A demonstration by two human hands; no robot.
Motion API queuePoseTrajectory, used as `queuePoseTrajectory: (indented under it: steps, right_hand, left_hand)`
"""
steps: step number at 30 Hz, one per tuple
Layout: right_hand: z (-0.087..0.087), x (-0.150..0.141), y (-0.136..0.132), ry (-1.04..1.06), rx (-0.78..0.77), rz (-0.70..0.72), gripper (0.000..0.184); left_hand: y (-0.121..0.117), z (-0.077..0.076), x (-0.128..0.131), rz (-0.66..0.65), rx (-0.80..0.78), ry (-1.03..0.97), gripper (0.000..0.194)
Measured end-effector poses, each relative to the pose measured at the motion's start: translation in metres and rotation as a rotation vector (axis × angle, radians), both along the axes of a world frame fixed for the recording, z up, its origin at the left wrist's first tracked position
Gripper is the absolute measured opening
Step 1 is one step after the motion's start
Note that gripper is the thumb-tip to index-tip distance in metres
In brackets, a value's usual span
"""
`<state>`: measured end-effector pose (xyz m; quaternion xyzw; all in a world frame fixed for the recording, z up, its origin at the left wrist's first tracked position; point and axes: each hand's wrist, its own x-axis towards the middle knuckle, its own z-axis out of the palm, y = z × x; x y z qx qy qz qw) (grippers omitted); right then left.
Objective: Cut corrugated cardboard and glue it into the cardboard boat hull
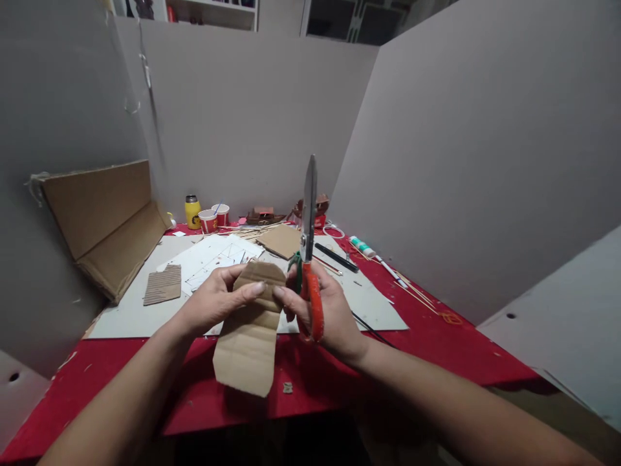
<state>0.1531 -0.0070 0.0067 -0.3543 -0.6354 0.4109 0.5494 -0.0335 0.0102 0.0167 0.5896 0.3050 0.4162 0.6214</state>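
Note:
Between my hands is a long piece of cardboard (250, 343) with trimmed corners and crosswise creases, tilted above the table's front edge. My left hand (218, 298) grips its left side near the top, thumb on the face. My right hand (330, 310) pinches the upper right edge between thumb and fingers. That same hand also carries a pair of scissors (309, 226) with orange-red handles, blades pointing up and looking shut. Something green shows behind the handles. A small cardboard scrap (288, 388) lies on the red cloth below.
A pale board (126, 323) covers much of the red cloth (456, 362), bearing drawn sheets (218, 249), a corrugated piece (163, 285) and a black rod (336, 257). Behind stand a yellow bottle (193, 212) and paper cups (208, 222). Folded cardboard (107, 220) leans left; a glue tube (362, 246) lies right.

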Motion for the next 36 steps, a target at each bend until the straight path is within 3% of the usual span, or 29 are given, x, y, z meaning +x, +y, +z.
queuePoseTrajectory:
  steps: [5, 12, 16, 19, 23, 36]
  right_hand:
    - [0.004, 0.002, 0.005, 0.034, 0.020, 0.007, 0.034]
    - [-0.008, 0.033, -0.001, -0.087, -0.164, 0.175, 0.037]
    - [-0.016, 0.052, -0.007, -0.287, -0.027, 0.308, 0.040]
    - [-0.016, 0.059, -0.009, -0.461, 0.074, 0.303, 0.039]
    - [-0.011, 0.061, -0.012, -0.605, 0.092, 0.306, 0.032]
    - [-0.011, 0.061, -0.010, -0.610, 0.141, 0.369, 0.034]
  left_hand:
    - [0.000, -0.003, 0.003, 0.016, -0.076, -0.070, 0.028]
    - [-0.003, 0.007, -0.002, 0.115, -0.049, -0.119, 0.031]
    - [-0.005, 0.010, -0.004, 0.136, -0.049, -0.134, 0.028]
    - [-0.006, 0.009, -0.004, 0.120, -0.037, -0.137, 0.027]
    - [-0.006, 0.008, -0.003, 0.125, -0.025, -0.127, 0.030]
    - [-0.005, 0.005, -0.003, 0.077, -0.017, -0.133, 0.029]
